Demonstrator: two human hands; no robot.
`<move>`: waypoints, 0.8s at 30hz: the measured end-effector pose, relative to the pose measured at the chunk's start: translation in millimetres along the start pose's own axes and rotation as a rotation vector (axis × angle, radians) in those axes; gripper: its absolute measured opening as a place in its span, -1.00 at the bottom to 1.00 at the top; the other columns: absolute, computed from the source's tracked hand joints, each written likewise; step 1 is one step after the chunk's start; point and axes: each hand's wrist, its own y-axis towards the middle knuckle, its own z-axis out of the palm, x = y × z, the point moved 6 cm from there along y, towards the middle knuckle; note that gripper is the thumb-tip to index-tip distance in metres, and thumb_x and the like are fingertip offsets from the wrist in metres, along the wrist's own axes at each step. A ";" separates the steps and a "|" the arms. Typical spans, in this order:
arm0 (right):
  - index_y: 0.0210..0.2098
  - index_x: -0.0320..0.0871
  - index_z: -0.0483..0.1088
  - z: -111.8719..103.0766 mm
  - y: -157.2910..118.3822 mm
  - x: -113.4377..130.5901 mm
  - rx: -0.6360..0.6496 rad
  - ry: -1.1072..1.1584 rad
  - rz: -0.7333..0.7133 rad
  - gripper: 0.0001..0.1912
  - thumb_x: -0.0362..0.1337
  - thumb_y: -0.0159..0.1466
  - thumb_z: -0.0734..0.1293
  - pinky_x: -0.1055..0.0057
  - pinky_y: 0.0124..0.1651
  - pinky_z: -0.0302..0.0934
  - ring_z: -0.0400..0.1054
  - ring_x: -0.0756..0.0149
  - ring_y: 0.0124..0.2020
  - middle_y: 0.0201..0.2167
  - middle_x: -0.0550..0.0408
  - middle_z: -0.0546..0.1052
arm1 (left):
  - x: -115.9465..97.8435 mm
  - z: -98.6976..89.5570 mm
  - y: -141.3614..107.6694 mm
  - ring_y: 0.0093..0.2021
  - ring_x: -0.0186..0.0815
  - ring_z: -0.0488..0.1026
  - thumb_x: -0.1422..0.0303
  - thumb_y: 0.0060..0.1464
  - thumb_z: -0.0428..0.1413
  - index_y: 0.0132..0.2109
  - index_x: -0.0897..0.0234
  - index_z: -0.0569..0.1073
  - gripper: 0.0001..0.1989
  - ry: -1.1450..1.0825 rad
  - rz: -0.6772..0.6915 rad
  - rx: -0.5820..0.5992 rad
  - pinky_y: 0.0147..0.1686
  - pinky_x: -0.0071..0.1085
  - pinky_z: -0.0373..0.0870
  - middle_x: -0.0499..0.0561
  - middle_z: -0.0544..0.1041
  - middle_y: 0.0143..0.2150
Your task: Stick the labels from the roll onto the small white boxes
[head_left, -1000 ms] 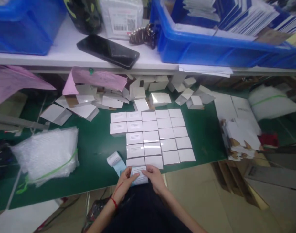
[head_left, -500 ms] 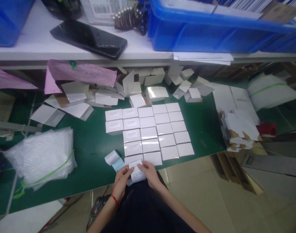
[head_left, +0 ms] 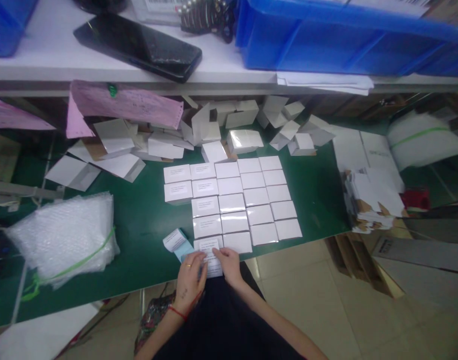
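A printed label strip (head_left: 214, 269) lies between the hands, at the near edge of the table (head_left: 146, 225). The right hand (head_left: 229, 265) pinches it; the left hand (head_left: 190, 280), fingers curled, touches its other side, grip unclear. Just beyond both sit white boxes (head_left: 256, 196).

Red wrist cord (head_left: 177, 313), dark clothing (head_left: 221, 325)

On the white shelf (head_left: 49, 55), a black phone (head_left: 139, 47) lying at a slant; near it, a dark beaded clip (head_left: 202, 16) beside a blue bin (head_left: 326, 45); below the shelf's edge, a pink sheet (head_left: 127, 106); leftward on the green worktop (head_left: 139, 215), green-strapped bubble wrap (head_left: 69, 232).
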 end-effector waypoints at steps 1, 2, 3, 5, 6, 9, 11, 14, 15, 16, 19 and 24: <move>-0.63 -0.20 0.37 0.4 -0.1 0.7 0.002 -0.013 -0.007 -0.51 0.14 0.03 0.38 0.40 -0.46 0.02 0.15 0.22 -0.54 -0.64 0.14 0.31 | -3.9 4.4 -0.3 0.04 -0.15 0.38 0.41 0.32 -0.06 0.07 0.29 0.37 -0.76 0.021 0.070 0.048 0.04 -0.15 0.40 0.13 0.45 0.02; -0.63 -0.20 0.37 0.6 -0.1 1.6 0.003 -0.026 -0.014 -0.51 0.14 0.04 0.37 0.40 -0.45 0.03 0.15 0.22 -0.54 -0.64 0.14 0.31 | -6.1 9.2 -0.6 0.10 -0.15 0.35 0.43 0.32 -0.07 0.14 0.29 0.33 -0.71 0.034 0.118 0.094 0.08 -0.13 0.39 0.14 0.42 0.09; -0.63 -0.19 0.38 0.4 0.0 2.6 0.001 -0.041 -0.022 -0.52 0.13 0.04 0.35 0.40 -0.44 0.04 0.16 0.21 -0.54 -0.64 0.14 0.32 | -6.9 13.8 -0.8 0.16 -0.14 0.32 0.45 0.32 -0.08 0.20 0.29 0.29 -0.67 0.041 0.144 0.136 0.12 -0.11 0.38 0.15 0.39 0.15; -0.64 -0.19 0.37 -0.3 0.1 4.6 0.000 -0.073 -0.035 -0.54 0.11 0.04 0.31 0.39 -0.43 0.04 0.17 0.21 -0.54 -0.65 0.13 0.32 | -5.8 21.1 -0.3 0.23 -0.14 0.26 0.45 0.32 -0.09 0.26 0.30 0.23 -0.61 0.040 0.155 0.196 0.18 -0.07 0.35 0.16 0.35 0.22; -0.64 -0.18 0.37 -0.8 0.2 5.6 0.000 -0.089 -0.040 -0.56 0.10 0.05 0.29 0.39 -0.44 0.03 0.17 0.21 -0.54 -0.65 0.14 0.31 | -4.7 23.9 0.1 0.26 -0.14 0.24 0.45 0.32 -0.10 0.27 0.30 0.21 -0.60 0.037 0.151 0.219 0.20 -0.06 0.34 0.16 0.33 0.24; -0.67 -0.15 0.33 -2.0 -0.2 8.6 0.003 -0.131 -0.055 -0.57 0.08 0.05 0.25 0.39 -0.46 0.02 0.16 0.21 -0.56 -0.67 0.15 0.30 | -3.2 29.3 1.6 0.31 -0.14 0.18 0.44 0.32 -0.10 0.30 0.33 0.18 -0.57 0.022 0.150 0.273 0.23 -0.03 0.32 0.18 0.29 0.28; -0.68 -0.14 0.31 -2.4 -0.9 10.7 0.008 -0.152 -0.063 -0.57 0.08 0.07 0.23 0.39 -0.46 0.01 0.15 0.21 -0.57 -0.67 0.15 0.29 | -3.3 32.1 2.3 0.34 -0.14 0.14 0.43 0.32 -0.10 0.31 0.33 0.17 -0.56 0.010 0.152 0.309 0.25 -0.02 0.29 0.18 0.26 0.31; -0.69 -0.12 0.27 -2.7 -1.8 13.3 0.015 -0.174 -0.072 -0.58 0.07 0.08 0.20 0.39 -0.48 0.00 0.12 0.21 -0.58 -0.69 0.16 0.26 | -3.0 35.8 2.6 0.35 -0.13 0.11 0.42 0.31 -0.10 0.32 0.34 0.17 -0.54 -0.011 0.140 0.342 0.28 -0.01 0.26 0.18 0.23 0.32; -0.69 -0.12 0.26 -2.8 -2.0 13.8 0.015 -0.180 -0.074 -0.58 0.07 0.08 0.20 0.39 -0.48 0.00 0.12 0.21 -0.58 -0.69 0.16 0.26 | -2.8 36.9 2.5 0.36 -0.13 0.11 0.42 0.31 -0.10 0.32 0.34 0.17 -0.54 -0.015 0.136 0.348 0.28 -0.01 0.25 0.19 0.23 0.33; -0.69 -0.11 0.26 -2.9 -2.0 14.2 0.016 -0.186 -0.075 -0.58 0.07 0.08 0.19 0.39 -0.48 0.01 0.13 0.21 -0.58 -0.68 0.15 0.26 | -2.6 37.8 2.4 0.36 -0.13 0.10 0.42 0.30 -0.10 0.32 0.34 0.18 -0.53 -0.018 0.134 0.349 0.28 -0.01 0.25 0.19 0.23 0.33; -0.69 -0.11 0.26 -3.0 -1.7 14.5 0.020 -0.209 -0.079 -0.59 0.06 0.08 0.18 0.39 -0.49 0.02 0.14 0.20 -0.58 -0.68 0.15 0.27 | -2.1 40.0 1.8 0.36 -0.14 0.09 0.43 0.30 -0.11 0.32 0.35 0.17 -0.53 -0.016 0.131 0.353 0.29 -0.02 0.24 0.19 0.22 0.33; -0.69 -0.11 0.29 -4.2 -0.4 15.4 0.016 -0.261 -0.094 -0.59 0.05 0.08 0.16 0.38 -0.48 -0.01 0.16 0.19 -0.57 -0.68 0.14 0.29 | -3.1 39.1 2.3 0.36 -0.14 0.10 0.43 0.31 -0.10 0.33 0.35 0.16 -0.52 -0.022 0.128 0.339 0.29 -0.03 0.25 0.20 0.21 0.34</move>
